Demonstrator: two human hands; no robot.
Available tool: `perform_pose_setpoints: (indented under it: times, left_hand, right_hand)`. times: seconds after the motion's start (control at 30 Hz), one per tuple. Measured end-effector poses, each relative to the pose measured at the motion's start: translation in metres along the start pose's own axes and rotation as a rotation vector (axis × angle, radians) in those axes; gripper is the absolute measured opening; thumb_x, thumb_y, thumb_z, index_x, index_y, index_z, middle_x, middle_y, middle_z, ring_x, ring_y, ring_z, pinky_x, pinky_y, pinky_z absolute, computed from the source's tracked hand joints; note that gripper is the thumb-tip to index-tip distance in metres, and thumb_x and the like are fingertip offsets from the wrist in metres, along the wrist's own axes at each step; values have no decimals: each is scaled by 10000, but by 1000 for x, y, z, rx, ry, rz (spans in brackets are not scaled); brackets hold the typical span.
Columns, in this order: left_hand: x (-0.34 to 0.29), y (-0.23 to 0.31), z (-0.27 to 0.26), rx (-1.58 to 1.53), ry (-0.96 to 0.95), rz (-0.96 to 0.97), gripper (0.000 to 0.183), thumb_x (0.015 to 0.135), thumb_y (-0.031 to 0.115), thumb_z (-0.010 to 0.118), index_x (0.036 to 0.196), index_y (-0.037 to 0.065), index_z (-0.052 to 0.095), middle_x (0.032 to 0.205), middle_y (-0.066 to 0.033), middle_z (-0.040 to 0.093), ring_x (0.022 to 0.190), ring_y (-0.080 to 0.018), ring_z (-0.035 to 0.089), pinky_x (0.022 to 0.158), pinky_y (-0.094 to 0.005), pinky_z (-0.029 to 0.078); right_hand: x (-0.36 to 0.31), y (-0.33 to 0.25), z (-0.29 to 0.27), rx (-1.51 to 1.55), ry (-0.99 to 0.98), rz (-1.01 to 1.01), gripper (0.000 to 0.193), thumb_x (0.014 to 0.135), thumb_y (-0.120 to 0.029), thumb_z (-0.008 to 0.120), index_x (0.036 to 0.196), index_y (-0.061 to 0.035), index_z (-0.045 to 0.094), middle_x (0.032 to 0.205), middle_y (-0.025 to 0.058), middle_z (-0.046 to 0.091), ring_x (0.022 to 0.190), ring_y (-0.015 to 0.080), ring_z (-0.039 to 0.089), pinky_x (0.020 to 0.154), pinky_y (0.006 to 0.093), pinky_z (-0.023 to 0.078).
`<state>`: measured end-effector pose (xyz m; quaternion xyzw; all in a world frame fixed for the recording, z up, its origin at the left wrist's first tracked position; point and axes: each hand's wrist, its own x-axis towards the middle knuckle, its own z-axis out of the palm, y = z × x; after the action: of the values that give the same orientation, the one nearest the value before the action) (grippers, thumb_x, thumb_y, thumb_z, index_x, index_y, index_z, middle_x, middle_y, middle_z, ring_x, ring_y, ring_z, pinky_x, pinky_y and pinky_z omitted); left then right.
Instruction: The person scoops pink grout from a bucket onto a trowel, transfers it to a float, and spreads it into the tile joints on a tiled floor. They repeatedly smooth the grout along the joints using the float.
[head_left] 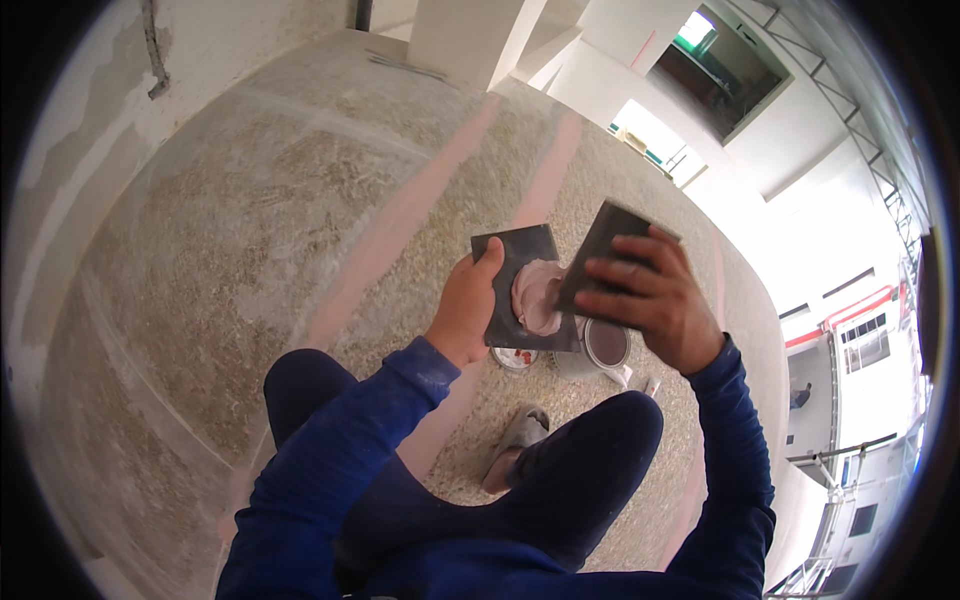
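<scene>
Plainly, the work looks partway along: long pink bands (418, 205) already lie across the floor (250, 235), running toward the top of the frame, while a soft lump of pink paste (536, 298) sits unspread near the middle of the frame. It lies on a square dark plate (522, 244), which the left hand (466, 306) pinches with its thumb over the upper face. The right hand (652, 295) grips a second dark plate (612, 232), fingers splayed across it; whether that edge touches the paste, I cannot tell. Just below stands an open can (573, 367) with dull mauve inside, so I judge the lump, at least, is left to spread.
</scene>
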<state>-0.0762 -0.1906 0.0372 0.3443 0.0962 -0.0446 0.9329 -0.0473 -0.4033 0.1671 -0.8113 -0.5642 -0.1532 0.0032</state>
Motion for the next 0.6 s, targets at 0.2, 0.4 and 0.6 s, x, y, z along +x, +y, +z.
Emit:
perform_pose_setpoints:
  times: [0.2, 0.4, 0.6]
  left_hand:
    - [-2, -5, 1, 52, -85, -9, 496, 1070, 451, 491, 1271, 7, 588, 1164, -120, 692, 990, -211, 711, 818, -367, 618]
    - [-5, -7, 2, 38, -90, 26, 500, 1084, 434, 468, 1280, -14, 573, 1171, -121, 671, 1008, -209, 693, 843, -347, 590]
    - [-6, 0, 0, 16, -49, 34, 480, 1087, 422, 465, 1283, -2, 573, 1167, -113, 670, 1025, -211, 690, 854, -349, 587]
  right_hand:
    - [3, 10, -2, 10, -157, -74, 513, 766, -104, 664, 1233, -306, 726, 1372, -1, 630, 1311, 295, 525, 1147, 553, 351]
    - [16, 3, -2, -14, -216, -135, 530, 777, -77, 652, 1250, -305, 718, 1369, -24, 636, 1318, 297, 525, 1139, 533, 359]
    - [4, 6, -1, 0, -25, -29, 526, 781, -75, 661, 1247, -312, 717, 1381, -15, 632, 1303, 295, 535, 1132, 555, 369]
